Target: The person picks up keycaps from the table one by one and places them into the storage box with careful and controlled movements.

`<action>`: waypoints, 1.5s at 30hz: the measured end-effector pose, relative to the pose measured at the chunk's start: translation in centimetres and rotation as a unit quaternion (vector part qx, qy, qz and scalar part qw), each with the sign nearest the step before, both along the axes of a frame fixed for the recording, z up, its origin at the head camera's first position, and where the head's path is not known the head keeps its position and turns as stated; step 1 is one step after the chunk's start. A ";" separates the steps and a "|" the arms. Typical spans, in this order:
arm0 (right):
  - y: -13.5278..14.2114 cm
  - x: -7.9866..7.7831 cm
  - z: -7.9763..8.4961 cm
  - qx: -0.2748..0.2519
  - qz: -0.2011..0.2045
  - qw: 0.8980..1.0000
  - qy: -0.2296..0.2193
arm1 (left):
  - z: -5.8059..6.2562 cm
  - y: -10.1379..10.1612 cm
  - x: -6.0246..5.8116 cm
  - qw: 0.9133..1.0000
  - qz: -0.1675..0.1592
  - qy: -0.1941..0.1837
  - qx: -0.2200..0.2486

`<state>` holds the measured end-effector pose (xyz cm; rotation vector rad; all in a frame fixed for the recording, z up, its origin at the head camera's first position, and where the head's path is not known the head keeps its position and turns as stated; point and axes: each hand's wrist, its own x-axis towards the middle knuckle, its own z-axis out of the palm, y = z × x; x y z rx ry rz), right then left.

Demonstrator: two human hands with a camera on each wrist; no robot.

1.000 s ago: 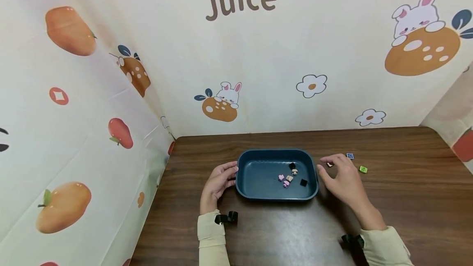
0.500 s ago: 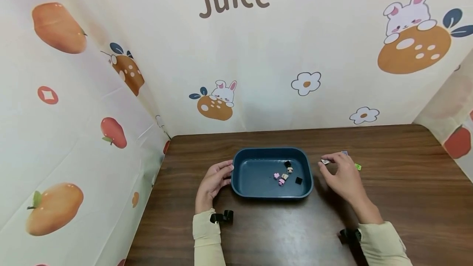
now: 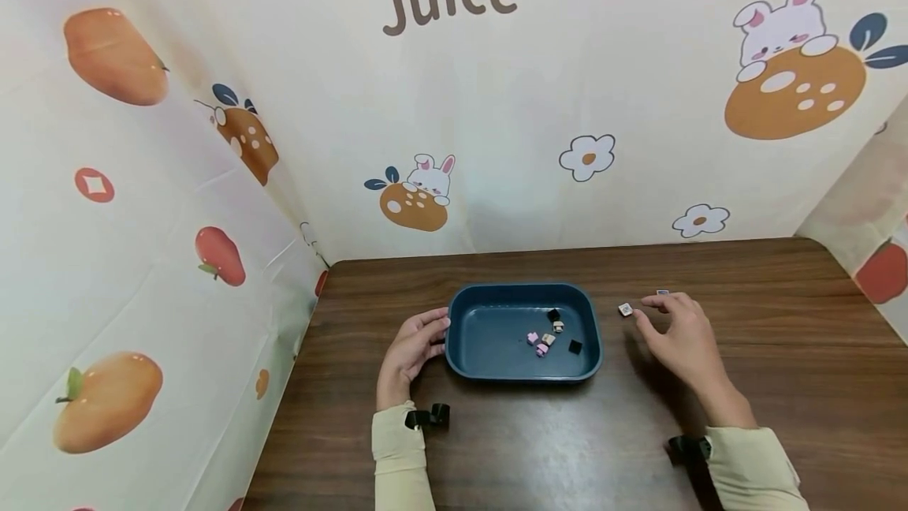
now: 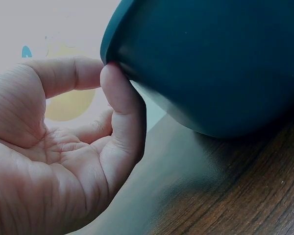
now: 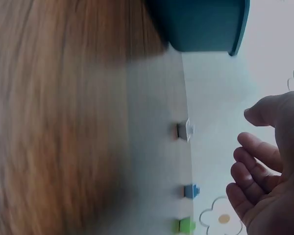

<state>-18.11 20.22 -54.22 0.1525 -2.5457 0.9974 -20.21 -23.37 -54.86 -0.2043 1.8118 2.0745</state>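
Observation:
A dark blue rectangular tray stands on the table. My left hand grips its left rim, with thumb and a finger pinched at the edge in the left wrist view. To the tray's right lies a small white block, studded on top. My right hand hovers just right of that block, fingers loosely bent, nothing between them. Behind its fingertips a blue block partly shows. The right wrist view has a green block beyond the blue one; in the head view the hand hides it.
Inside the tray lie pink pieces, beige pieces and black squares. A printed cloth wall rises along the back of the wooden table, and another stands at the left.
My right hand has moved right, off the white block, which is now fully visible; the green block has become hidden behind the hand. My left hand keeps its place at the tray.

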 end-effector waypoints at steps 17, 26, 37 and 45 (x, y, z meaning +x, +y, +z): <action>3.6 -0.4 -0.5 0.024 -0.018 0.998 -0.064 | -0.1 0.0 -0.1 1.000 0.010 -0.002 -0.003; 5.2 -0.7 -1.4 0.027 -0.024 0.997 -0.068 | 0.1 0.0 -0.1 1.000 0.007 -0.008 -0.010; 6.7 -0.8 -2.4 0.031 -0.033 0.996 -0.076 | -0.1 -0.1 -0.1 1.000 0.006 -0.005 -0.009; 7.2 -0.7 -2.9 0.038 -0.037 0.995 -0.082 | 0.0 0.0 -0.1 1.000 0.011 -0.007 -0.008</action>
